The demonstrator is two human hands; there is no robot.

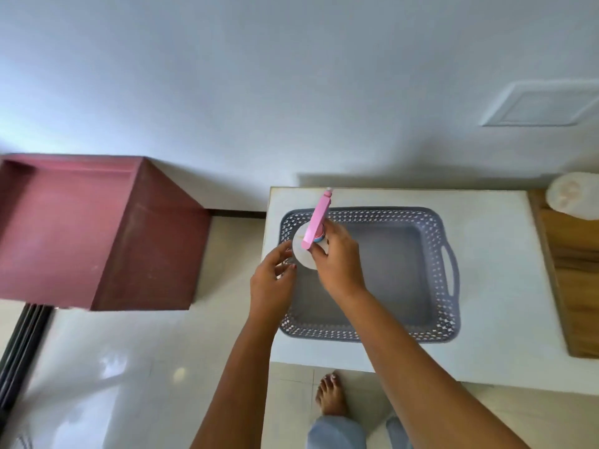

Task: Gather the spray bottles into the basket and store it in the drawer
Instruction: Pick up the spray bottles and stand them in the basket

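A grey perforated basket [450, 286] with side handles lies on a white table [496, 351]. Over its left end stands a white spray bottle [303, 254] with a pink trigger head, seen from above. My right hand [337, 264] is closed around the bottle's neck and shoulder. My left hand [272, 280] hovers just left of the bottle, fingers apart, fingertips at or near its side. The rest of the basket's floor shows nothing in it.
A dark red open drawer or box [97, 228] sits to the left, beyond a strip of glossy floor. At the right is a wooden surface [577, 286] with a white round object [573, 196] on it. My bare foot [330, 393] is under the table's front edge.
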